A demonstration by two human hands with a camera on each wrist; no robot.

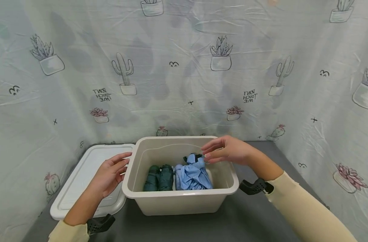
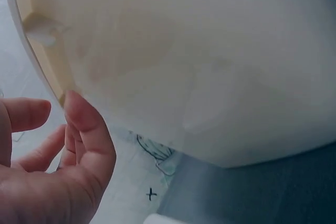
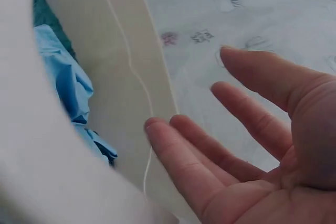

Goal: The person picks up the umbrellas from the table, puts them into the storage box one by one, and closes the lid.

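Note:
A beige plastic bin [image 1: 181, 204] stands on the dark table with fabric bundles inside. Two dark green rolled bundles [image 1: 158, 178] lie side by side at its left. Beside them is a crumpled light blue cloth [image 1: 194, 177], with a bit of dark green fabric behind it. My left hand [image 1: 109, 176] is at the bin's left side, fingers loosely bent, a fingertip right at the rim in the left wrist view. Over the bin's back right part, my right hand [image 1: 227, 149] hovers with relaxed, spread fingers and nothing in them, above the blue cloth in the head view.
A white lid [image 1: 93, 168] lies flat on the table left of the bin, partly behind my left forearm. The grey table [image 1: 247, 215] extends in front and to the right. A curtain [image 1: 184, 84] printed with cacti encloses the back and sides.

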